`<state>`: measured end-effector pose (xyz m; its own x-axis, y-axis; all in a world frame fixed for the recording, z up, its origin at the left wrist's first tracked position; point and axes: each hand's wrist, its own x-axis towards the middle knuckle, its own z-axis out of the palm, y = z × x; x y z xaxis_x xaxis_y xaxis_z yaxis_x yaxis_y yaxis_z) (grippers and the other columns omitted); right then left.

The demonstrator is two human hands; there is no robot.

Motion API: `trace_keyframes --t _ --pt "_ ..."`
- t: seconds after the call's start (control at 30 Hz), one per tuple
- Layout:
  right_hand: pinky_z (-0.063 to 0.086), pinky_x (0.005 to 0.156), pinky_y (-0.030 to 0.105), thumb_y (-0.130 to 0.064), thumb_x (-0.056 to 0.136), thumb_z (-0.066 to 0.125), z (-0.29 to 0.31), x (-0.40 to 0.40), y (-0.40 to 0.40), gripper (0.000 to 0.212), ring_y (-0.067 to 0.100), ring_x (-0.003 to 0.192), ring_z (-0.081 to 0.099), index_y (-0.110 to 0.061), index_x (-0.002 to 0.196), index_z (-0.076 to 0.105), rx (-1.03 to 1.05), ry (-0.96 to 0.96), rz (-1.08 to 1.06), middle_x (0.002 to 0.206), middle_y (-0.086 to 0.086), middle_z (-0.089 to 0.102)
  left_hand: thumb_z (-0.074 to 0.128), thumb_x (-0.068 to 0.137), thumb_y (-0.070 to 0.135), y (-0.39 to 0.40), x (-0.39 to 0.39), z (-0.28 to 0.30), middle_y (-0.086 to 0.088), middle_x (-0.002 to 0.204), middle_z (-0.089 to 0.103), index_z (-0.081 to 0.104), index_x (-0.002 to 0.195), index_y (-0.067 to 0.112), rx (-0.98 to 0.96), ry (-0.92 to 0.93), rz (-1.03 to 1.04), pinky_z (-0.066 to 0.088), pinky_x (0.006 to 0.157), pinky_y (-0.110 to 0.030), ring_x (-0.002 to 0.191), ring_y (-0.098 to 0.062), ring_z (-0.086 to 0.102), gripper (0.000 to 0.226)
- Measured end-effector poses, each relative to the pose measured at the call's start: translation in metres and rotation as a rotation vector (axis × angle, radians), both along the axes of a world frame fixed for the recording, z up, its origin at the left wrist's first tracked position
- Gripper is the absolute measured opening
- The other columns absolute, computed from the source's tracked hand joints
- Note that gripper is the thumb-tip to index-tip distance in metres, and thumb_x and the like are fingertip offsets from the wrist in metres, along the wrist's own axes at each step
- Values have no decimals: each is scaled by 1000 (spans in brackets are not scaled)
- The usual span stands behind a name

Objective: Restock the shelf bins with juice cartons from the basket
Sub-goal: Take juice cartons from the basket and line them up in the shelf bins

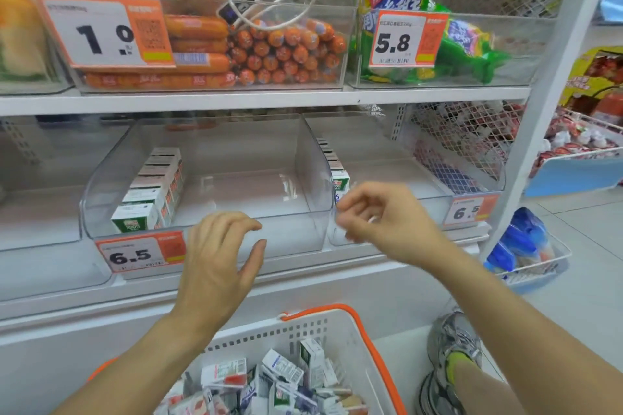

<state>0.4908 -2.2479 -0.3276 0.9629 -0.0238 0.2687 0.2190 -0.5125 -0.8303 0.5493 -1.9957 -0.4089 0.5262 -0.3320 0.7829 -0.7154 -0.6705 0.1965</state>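
Blurred right hand (pixel 381 219) hides right bin's (pixel 387 152) cartons (pixel 332 158).

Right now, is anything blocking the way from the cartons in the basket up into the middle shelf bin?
Nothing visible blocks it. The juice cartons lie uncovered in the basket, and the middle bin is open-topped with one carton row along its left side. Both hands, left hand and right hand, hover empty before it.

Middle clear bin (pixel 313 158): one carton row (pixel 151 192) against its left wall; floor to the right of that row bare, open from the front. Upper shelf board (pixel 263 99) limits headroom above the bin.
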Motion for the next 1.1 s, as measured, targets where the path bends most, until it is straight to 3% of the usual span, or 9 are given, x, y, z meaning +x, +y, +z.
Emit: trace_keyframes --t 0.1,0.23,0.4,0.5,0.6,0.7,0.8,0.97,1.1 --pt "57 63 40 -9 85 76 -49 -12 18 9 20 64 67 -8 91 70 -12 261 184 74 7 71 58 94 22 -8 -18 -14 15 83 61 58 95 27 47 381 -182 48 74 -34 78 -10 58 5" --pt "58 66 34 -13 84 75 -117 -21 29 17 18 76 69 -9 100 71 -189 579 297 94 11 75 61 93 25 15 -37 -89 13 90 63 57 99 34 282 1023 -148 52 82 -34 85 -9 60 12" --pt "53 63 19 -18 83 78 -170 -33 50 21 9 76 67 -11 102 71 -453 765 422 100 5 76 71 85 33 67 -77 -153 7 105 61 62 114 20 496 1349 -45 46 98 -33 100 -14 58 32" --pt "56 76 27 -28 80 82 -196 -47 74 26 18 89 69 -17 101 71 -581 857 531 100 0 74 79 81 34 85 -106 -177 0 116 54 60 116 15 505 1441 8 47 90 -30 107 -20 57 44" --pt "50 67 16 -30 79 83 -215 -59 93 43 18 92 64 -15 116 64 -578 942 605 114 2 67 77 82 39 89 -120 -188 -6 134 43 52 131 18 433 1448 30 47 98 -38 112 -26 55 59" --pt "45 86 25 -29 79 83 -237 -69 106 69 21 113 58 -17 138 49 -701 919 667 139 5 52 75 85 36 90 -125 -191 -7 151 36 38 147 21 445 1397 20 38 107 -36 125 -28 50 73" --pt "44 104 34 -13 81 77 -255 -73 113 78 25 129 50 -16 149 37 -952 753 755 149 6 40 73 88 32 92 -124 -191 -6 157 34 28 153 22 440 1386 12 34 111 -36 135 -27 43 79" --pt "46 72 33 12 80 59 -250 -72 115 81 27 110 59 -18 151 36 -1154 667 752 143 5 35 72 88 34 82 -106 -190 -9 147 45 34 147 15 385 1484 70 41 101 -35 127 -29 50 73" --pt "47 68 34 6 81 64 -249 -70 111 61 27 90 60 -17 137 53 -1231 613 747 133 6 42 77 82 40 76 -96 -193 -5 109 53 56 116 11 337 1533 158 45 87 -35 101 -24 54 49"
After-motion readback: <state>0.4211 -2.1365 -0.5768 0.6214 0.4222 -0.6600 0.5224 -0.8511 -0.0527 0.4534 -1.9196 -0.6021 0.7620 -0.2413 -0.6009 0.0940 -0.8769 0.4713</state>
